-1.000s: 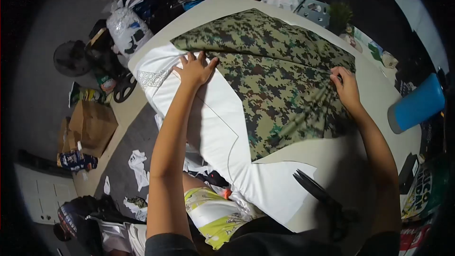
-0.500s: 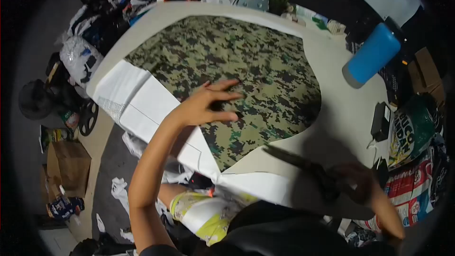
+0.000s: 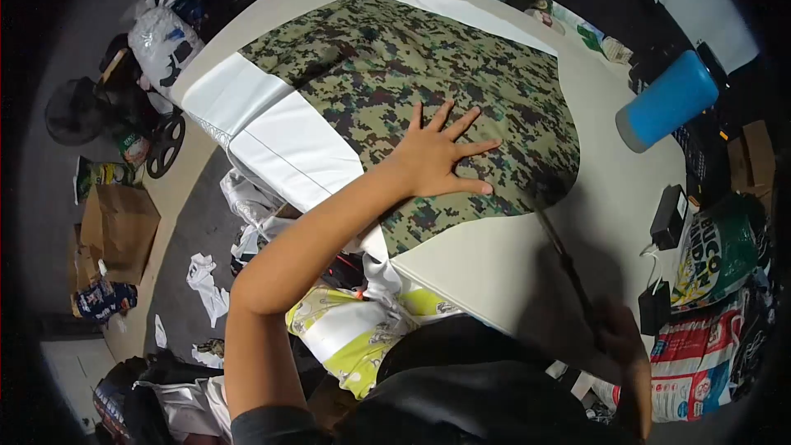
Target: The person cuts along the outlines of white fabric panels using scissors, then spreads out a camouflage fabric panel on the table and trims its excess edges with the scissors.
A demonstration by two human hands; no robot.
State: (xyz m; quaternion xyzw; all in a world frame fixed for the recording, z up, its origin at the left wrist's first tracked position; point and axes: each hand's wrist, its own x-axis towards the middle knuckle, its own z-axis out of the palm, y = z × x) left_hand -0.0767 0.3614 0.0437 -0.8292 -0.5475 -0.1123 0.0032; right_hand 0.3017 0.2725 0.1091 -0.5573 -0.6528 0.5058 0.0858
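A piece of digital camouflage fabric (image 3: pixel 511 107) lies over white cloth (image 3: pixel 284 144) on the pale table. My left hand (image 3: pixel 437 156) rests flat on the camouflage piece with its fingers spread. Near the table's right front, my right hand (image 3: pixel 620 331) is closed around the handles of a dark pair of scissors (image 3: pixel 562 254). Their long blades point toward the curved lower right edge of the fabric, with the tips at or close to that edge. Shadow hides the handles and most of my right fingers.
A blue bottle (image 3: pixel 669 100) lies at the right side of the table (image 3: pixel 486 259), above a black power adapter (image 3: pixel 669 216) with a cord. Bags and a cardboard box (image 3: pixel 751 156) stand beyond. Cloth scraps (image 3: pixel 206 287) and a paper bag (image 3: pixel 119 231) are on the left.
My left hand has moved right across the fabric and now lies flat with fingers spread. The scissors have swung up, their tips now nearer the fabric's right curve. The view has shifted.
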